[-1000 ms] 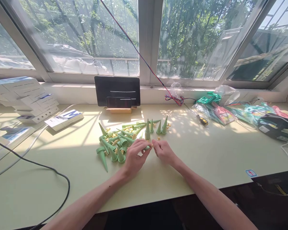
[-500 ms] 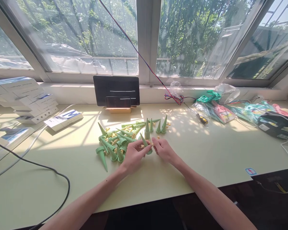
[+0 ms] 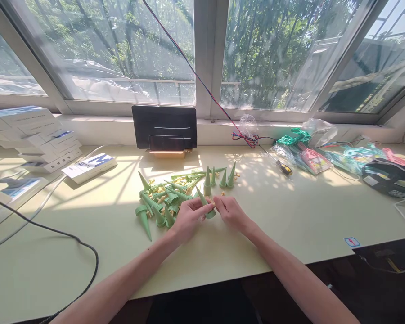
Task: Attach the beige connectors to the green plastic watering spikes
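My left hand [image 3: 188,219] is closed around a green plastic watering spike [image 3: 201,195], its pointed end tilted up and leaning left. Close against it, my right hand [image 3: 233,214] pinches with thumb and forefinger at a small pale yellow piece [image 3: 212,202] on the spike's side. Fingers partly hide that piece. Left of my hands lies a heap of similar green spikes [image 3: 151,206], mixed with small yellow pieces. Just beyond my hands, several spikes [image 3: 207,181] stand upright on the table, points up.
A tablet [image 3: 164,123] and a phone lean on a small stand at the back. White boxes [image 3: 37,135] are stacked at the left, with cables in front. At the right lie a screwdriver [image 3: 285,168], plastic-bagged items [image 3: 313,157] and a black case [image 3: 389,177].
Hardly anything differs. My hands stay together at the spike, with only slight finger movement, and the view has shifted a little.
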### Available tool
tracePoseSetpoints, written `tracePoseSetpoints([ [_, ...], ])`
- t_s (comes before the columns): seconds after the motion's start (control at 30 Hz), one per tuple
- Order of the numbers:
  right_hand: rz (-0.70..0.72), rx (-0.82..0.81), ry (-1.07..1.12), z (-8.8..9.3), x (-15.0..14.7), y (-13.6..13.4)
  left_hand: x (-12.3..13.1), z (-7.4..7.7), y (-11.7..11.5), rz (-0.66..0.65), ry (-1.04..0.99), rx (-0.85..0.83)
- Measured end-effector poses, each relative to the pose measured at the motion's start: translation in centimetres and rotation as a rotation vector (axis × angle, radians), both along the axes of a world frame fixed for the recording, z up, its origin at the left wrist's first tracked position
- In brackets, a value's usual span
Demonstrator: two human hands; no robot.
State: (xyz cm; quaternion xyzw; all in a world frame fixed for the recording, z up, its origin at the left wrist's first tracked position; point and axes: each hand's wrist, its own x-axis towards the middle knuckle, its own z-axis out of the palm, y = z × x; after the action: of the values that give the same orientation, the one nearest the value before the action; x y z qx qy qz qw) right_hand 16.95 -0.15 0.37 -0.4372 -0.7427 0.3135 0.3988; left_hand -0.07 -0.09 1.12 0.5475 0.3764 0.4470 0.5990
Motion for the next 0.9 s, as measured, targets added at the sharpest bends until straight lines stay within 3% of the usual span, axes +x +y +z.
tracePoseSetpoints([
  [0.23,0.023,0.016,-0.048,0.0,0.2,0.0,0.0,0.0,-0.1,-0.021,0.016,0.019],
  [0.5,-0.041,-0.025,0.039,-0.4,-0.6,-0.1,0.2,0.2,-0.7,0.071,0.121,0.216],
  [0.6,-0.058,-0.085,0.065,-0.4,-0.8,-0.2,0.2,-0.1,-0.8,0.142,0.245,0.381],
  [0.7,-0.054,-0.126,0.072,-0.6,-0.8,0.0,0.1,-0.6,-0.6,0.242,0.408,0.646],
  [0.9,-0.021,-0.214,0.059,-0.9,-0.6,0.5,0.0,-1.5,-0.2,0.231,0.516,0.985],
])
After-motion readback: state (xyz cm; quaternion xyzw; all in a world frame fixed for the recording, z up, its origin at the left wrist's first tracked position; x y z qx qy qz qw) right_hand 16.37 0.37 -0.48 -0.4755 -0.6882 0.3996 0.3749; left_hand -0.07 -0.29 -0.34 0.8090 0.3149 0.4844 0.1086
